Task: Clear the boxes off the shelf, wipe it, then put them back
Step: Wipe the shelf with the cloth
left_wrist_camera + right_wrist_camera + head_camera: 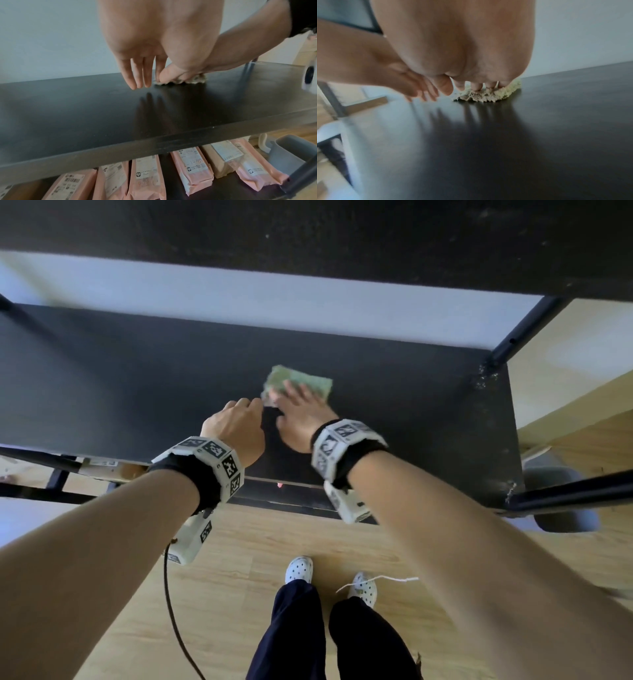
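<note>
A green cloth (308,380) lies on the bare black shelf (137,388), right of its middle. My right hand (301,409) presses flat on the cloth, fingers spread; the right wrist view shows its fingertips (476,88) sunk into the fluffy cloth (488,96). My left hand (239,419) is just left of it, holding nothing. Its fingers (140,75) hang straight down over the shelf (85,108), close to the cloth's left edge (197,79). Whether they touch the cloth I cannot tell. Several pink and tan parcels (192,166) lie in a row on the shelf below.
Another black shelf board (308,241) runs overhead. Black metal posts (527,333) frame the right end. A grey bin (561,498) stands on the wooden floor at the right, beside the lower shelf. A white wall backs the unit.
</note>
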Action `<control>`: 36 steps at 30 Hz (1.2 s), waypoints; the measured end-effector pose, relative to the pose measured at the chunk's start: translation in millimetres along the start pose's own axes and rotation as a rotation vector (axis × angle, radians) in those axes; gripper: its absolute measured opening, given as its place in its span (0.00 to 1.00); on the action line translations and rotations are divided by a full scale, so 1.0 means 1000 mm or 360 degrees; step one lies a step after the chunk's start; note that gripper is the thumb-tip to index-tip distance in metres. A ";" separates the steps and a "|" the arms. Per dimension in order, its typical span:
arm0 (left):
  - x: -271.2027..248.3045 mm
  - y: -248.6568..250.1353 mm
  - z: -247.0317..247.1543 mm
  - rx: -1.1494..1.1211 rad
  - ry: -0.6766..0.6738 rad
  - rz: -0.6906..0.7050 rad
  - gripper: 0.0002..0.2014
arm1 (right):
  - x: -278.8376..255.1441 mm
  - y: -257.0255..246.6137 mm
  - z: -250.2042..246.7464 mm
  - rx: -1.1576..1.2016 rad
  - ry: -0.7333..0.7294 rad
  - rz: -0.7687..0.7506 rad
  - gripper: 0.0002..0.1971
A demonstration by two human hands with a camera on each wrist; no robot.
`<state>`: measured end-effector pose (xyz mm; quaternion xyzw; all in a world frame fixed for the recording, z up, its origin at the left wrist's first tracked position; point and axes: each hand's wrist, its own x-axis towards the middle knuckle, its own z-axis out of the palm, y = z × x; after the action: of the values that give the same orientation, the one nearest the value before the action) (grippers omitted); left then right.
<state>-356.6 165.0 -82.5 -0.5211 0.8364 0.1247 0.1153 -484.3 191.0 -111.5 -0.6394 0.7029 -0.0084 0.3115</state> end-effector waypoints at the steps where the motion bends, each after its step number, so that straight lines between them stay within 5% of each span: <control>1: 0.001 -0.001 0.000 -0.0031 0.0024 -0.0030 0.18 | 0.007 -0.013 0.005 -0.0011 -0.0032 -0.0061 0.30; 4: 0.001 -0.005 -0.001 -0.0075 0.0053 -0.0112 0.19 | 0.028 -0.012 0.004 -0.0046 -0.0045 -0.0148 0.30; 7: 0.000 -0.007 -0.001 -0.0049 0.0047 -0.0087 0.16 | 0.039 0.040 -0.016 -0.0041 0.0145 -0.0039 0.31; 12: 0.004 0.006 -0.001 -0.0055 0.0050 0.0037 0.14 | -0.016 0.158 -0.053 0.0186 0.0416 0.0716 0.31; 16: 0.016 0.027 -0.009 -0.0003 0.0017 0.0203 0.16 | -0.061 0.177 -0.052 0.0315 0.0381 0.1100 0.32; 23: 0.035 0.070 -0.021 0.0001 0.0063 0.0302 0.15 | -0.015 0.107 -0.035 0.0315 0.0161 0.0488 0.31; 26: 0.035 0.086 -0.017 -0.0003 0.0087 0.0374 0.15 | -0.015 0.138 -0.056 0.0369 0.0212 0.0563 0.29; 31: 0.036 0.105 -0.011 -0.0005 0.0101 0.0481 0.15 | -0.062 0.211 -0.065 0.0453 0.0464 0.1038 0.32; 36: 0.046 0.131 -0.009 0.0141 0.0014 0.0521 0.14 | -0.064 0.172 -0.042 0.0512 0.0500 0.0843 0.33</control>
<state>-494.5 179.3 -76.9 -0.3729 0.9153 0.1024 0.1126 -657.2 264.5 -120.8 -0.3685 0.8734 -0.1361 0.2877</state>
